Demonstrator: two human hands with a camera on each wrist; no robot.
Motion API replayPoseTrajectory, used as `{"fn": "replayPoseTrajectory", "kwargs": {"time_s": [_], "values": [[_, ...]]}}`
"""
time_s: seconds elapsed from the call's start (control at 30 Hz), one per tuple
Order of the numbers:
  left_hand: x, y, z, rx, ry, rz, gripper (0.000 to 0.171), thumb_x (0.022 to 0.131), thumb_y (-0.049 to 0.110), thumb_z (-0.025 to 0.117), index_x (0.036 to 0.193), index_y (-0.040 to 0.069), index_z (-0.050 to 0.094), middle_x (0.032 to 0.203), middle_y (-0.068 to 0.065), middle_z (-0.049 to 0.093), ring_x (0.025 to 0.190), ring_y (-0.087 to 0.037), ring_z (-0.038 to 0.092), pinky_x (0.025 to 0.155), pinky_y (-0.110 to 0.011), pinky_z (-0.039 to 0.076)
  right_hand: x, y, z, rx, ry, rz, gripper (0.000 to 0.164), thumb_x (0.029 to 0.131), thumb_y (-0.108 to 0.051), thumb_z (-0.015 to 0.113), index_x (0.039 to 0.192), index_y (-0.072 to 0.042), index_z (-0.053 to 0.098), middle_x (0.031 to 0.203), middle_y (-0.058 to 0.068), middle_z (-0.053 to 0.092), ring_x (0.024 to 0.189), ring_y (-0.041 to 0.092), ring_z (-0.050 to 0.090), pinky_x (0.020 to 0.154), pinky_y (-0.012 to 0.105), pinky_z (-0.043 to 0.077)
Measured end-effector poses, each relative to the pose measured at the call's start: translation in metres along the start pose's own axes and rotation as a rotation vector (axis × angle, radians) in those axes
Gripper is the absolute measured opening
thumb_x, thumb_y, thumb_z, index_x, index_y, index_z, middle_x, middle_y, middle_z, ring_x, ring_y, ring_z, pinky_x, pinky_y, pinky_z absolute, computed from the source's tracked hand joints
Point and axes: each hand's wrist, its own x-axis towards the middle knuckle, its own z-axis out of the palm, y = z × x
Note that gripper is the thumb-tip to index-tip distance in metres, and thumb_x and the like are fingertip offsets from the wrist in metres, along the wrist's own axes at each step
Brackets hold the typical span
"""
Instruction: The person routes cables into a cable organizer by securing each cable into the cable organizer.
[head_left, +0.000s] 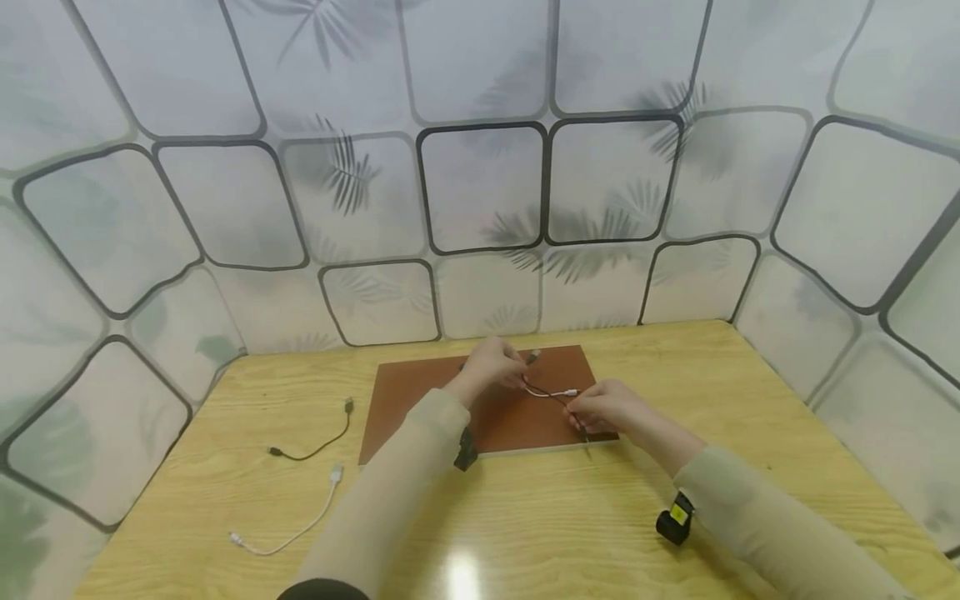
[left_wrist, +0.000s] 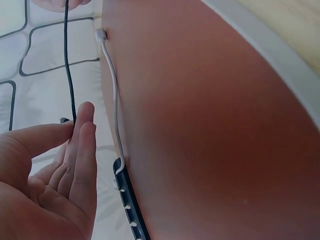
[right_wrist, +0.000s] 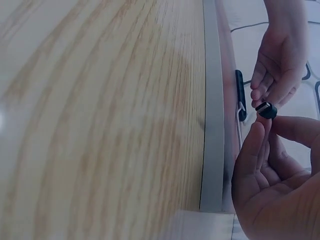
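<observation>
A thin black USB cable (left_wrist: 67, 60) runs between my two hands over the brown board (head_left: 420, 392). My left hand (head_left: 491, 364) pinches it between thumb and fingers. At the other end my right hand (head_left: 603, 406) pinches it close to its black USB plug (right_wrist: 266, 110), whose metal end shows in the right wrist view. On the board lies a black cable holder (left_wrist: 131, 210) with a row of notches. A white cable (left_wrist: 115, 95) sits in its end notch and stretches along the board beneath the black one.
On the wooden table (head_left: 540, 525) left of the board lie another black cable (head_left: 303, 458) and a white cable (head_left: 288, 542), both gently curved. A patterned curtain (head_left: 480, 183) stands behind the table and at its sides.
</observation>
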Motion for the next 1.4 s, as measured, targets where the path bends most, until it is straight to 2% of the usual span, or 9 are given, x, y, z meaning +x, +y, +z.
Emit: {"fn": "replayPoseTrajectory", "kwargs": {"time_s": [0.17, 0.47, 0.6, 0.8, 1.1, 1.33, 1.4], "values": [[0.002, -0.006, -0.003, -0.014, 0.02, -0.011, 0.017, 0.099, 0.002, 0.068, 0.104, -0.012, 0.077, 0.094, -0.026, 0.08, 0.074, -0.024, 0.081, 0.068, -0.029, 0.067, 0.003, -0.001, 0.003, -0.019, 0.028, -0.006, 0.028, 0.104, -0.011, 0.062, 0.111, 0.014, 0.075, 0.079, -0.004, 0.077, 0.069, 0.002, 0.066, 0.064, 0.018, 0.058], [0.001, -0.015, -0.01, -0.073, 0.054, -0.029, 0.013, 0.097, -0.001, 0.069, 0.101, -0.013, 0.075, 0.092, -0.027, 0.079, 0.06, -0.011, 0.071, 0.066, -0.03, 0.067, 0.015, -0.002, 0.011, -0.088, 0.107, 0.016, 0.026, 0.105, -0.014, 0.065, 0.11, 0.008, 0.079, 0.077, -0.003, 0.076, 0.072, 0.005, 0.066, 0.068, 0.02, 0.058], [0.001, -0.019, -0.013, -0.098, 0.071, -0.041, 0.014, 0.097, -0.003, 0.068, 0.104, -0.013, 0.074, 0.094, -0.029, 0.079, 0.062, -0.015, 0.074, 0.067, -0.032, 0.068, 0.02, -0.003, 0.015, -0.106, 0.137, 0.019, 0.025, 0.105, -0.013, 0.066, 0.109, 0.007, 0.079, 0.077, -0.002, 0.076, 0.072, 0.006, 0.067, 0.069, 0.022, 0.061], [-0.001, -0.021, -0.019, -0.077, 0.083, -0.048, 0.017, 0.098, -0.003, 0.067, 0.108, -0.014, 0.075, 0.098, -0.031, 0.078, 0.069, -0.022, 0.079, 0.07, -0.033, 0.068, 0.025, -0.006, 0.021, -0.119, 0.16, 0.009, 0.023, 0.103, -0.011, 0.068, 0.11, 0.008, 0.079, 0.081, 0.001, 0.079, 0.072, 0.005, 0.069, 0.069, 0.023, 0.062], [-0.002, -0.024, -0.023, -0.091, 0.126, -0.075, 0.019, 0.098, -0.004, 0.065, 0.111, -0.014, 0.073, 0.1, -0.03, 0.079, 0.06, -0.01, 0.07, 0.068, -0.03, 0.067, 0.035, -0.009, 0.028, -0.126, 0.186, 0.001, 0.021, 0.103, -0.009, 0.068, 0.107, 0.008, 0.08, 0.08, 0.001, 0.079, 0.072, 0.006, 0.069, 0.071, 0.024, 0.063], [-0.005, -0.025, -0.026, -0.068, 0.159, -0.105, 0.019, 0.098, -0.003, 0.068, 0.113, -0.013, 0.074, 0.102, -0.03, 0.079, 0.065, -0.016, 0.075, 0.069, -0.029, 0.067, 0.04, -0.012, 0.031, -0.16, 0.196, -0.014, 0.021, 0.103, -0.009, 0.068, 0.106, 0.008, 0.08, 0.08, 0.002, 0.08, 0.073, 0.005, 0.07, 0.073, 0.026, 0.065], [-0.004, -0.026, -0.027, -0.049, 0.171, -0.117, 0.018, 0.098, -0.002, 0.069, 0.112, -0.012, 0.075, 0.102, -0.028, 0.079, 0.064, -0.014, 0.075, 0.068, -0.028, 0.067, 0.041, -0.013, 0.032, -0.157, 0.198, -0.016, 0.02, 0.102, -0.008, 0.068, 0.107, 0.008, 0.08, 0.08, 0.002, 0.08, 0.073, 0.005, 0.07, 0.072, 0.025, 0.064]]}}
